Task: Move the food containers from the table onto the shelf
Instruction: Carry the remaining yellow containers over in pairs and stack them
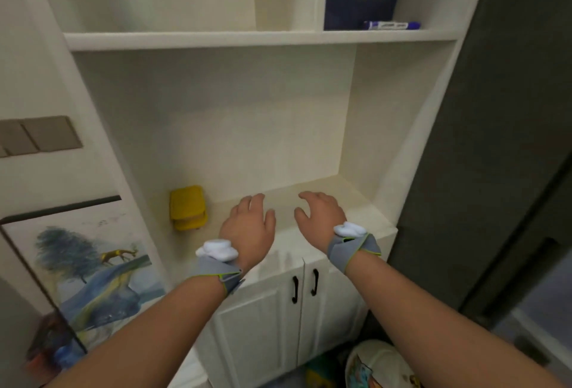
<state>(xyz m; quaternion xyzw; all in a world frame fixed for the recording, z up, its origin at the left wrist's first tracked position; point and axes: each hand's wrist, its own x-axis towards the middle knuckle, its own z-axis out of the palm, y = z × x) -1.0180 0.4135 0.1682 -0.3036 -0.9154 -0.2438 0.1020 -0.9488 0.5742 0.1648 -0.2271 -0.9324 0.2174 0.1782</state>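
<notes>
A yellow food container point(187, 207) with a lid stands at the left end of the cream shelf point(356, 208), close to the side wall. My left hand point(249, 226) hovers palm down over the shelf just right of the container, fingers spread, holding nothing. My right hand point(320, 213) hangs a short way further right, fingers curled loosely apart, also with nothing in it. Both wrists wear grey straps with white pads. The table is out of view.
An upper shelf board point(216, 40) carries a purple marker point(391, 25). Below the shelf are white cabinet doors point(263, 319) with black handles. A painted picture point(93, 270) leans at the left. A dark panel point(495, 140) stands at the right; coloured items point(377, 366) lie on the floor.
</notes>
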